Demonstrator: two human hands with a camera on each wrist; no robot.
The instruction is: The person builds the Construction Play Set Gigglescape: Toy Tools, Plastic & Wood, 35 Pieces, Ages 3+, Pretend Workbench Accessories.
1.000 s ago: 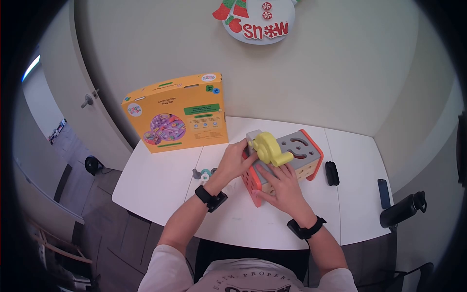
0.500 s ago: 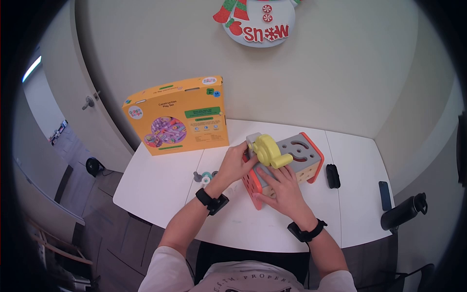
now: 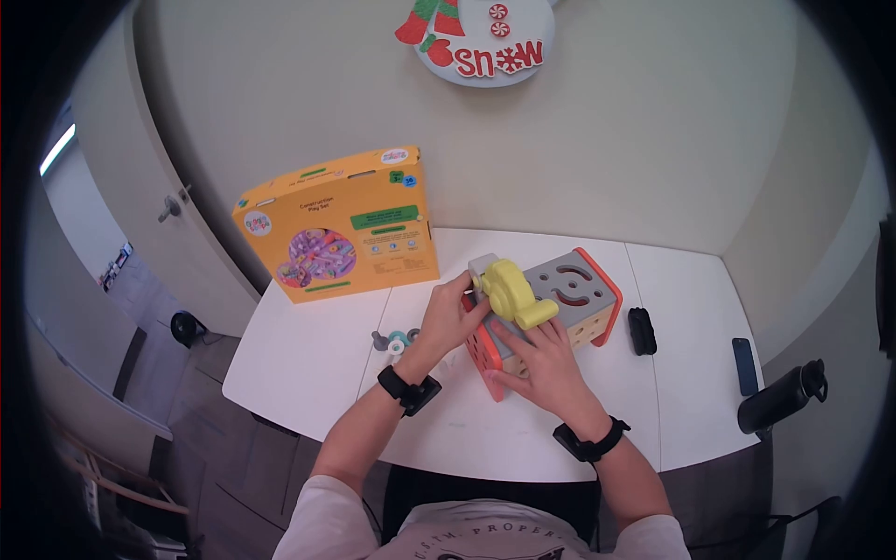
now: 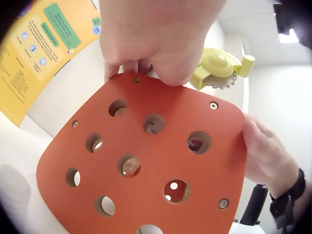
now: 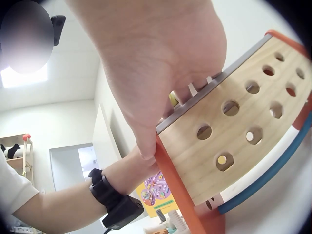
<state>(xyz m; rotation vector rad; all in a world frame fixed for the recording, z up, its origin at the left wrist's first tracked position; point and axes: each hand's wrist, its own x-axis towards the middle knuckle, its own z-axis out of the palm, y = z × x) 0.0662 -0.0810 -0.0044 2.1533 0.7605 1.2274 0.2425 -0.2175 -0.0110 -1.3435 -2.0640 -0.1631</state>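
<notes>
The toy workbench stands on the table, with a grey top, orange-red end panel and pale wood side full of round holes. A yellow toy circular saw with a grey toothed disc rests over the left part of the top. My left hand grips the workbench's upper left end, fingers bent over the panel's edge beside the saw; its fingertips are hidden. Straight fingers of my right hand press the top by the saw's handle, thumb against the panel's near corner.
Small grey, teal and white toy pieces lie left of the workbench. The yellow play set box stands behind them. To the right are a black case, a phone and a black bottle at the table's edge.
The head view has shifted slightly. Both hands keep their places on the workbench, and the yellow saw has barely moved.
</notes>
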